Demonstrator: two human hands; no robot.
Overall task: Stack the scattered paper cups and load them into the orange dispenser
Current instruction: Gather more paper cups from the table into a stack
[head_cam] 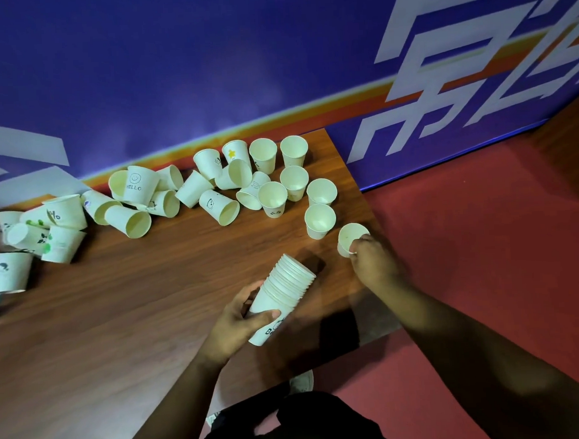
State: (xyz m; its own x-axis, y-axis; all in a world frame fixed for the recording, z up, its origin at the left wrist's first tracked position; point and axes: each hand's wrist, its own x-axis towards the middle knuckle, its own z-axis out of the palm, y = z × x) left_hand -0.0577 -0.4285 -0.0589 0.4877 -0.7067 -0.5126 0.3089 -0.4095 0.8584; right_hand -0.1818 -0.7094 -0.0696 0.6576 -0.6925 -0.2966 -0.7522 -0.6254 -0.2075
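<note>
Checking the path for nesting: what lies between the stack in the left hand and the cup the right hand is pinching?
Nothing: the head view shows only bare table between the stack and the pinched cup.

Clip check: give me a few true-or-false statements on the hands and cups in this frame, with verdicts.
1. The left hand holds a stack of nested cups. True.
2. The right hand is empty. False: it pinches the rim of a single cup near the table edge.
3. An orange dispenser stands on the table. False: none is in view.
4. One loose cup reads HELLO. True.
5. Every loose cup stands upright. False: many lie on their sides.
</note>
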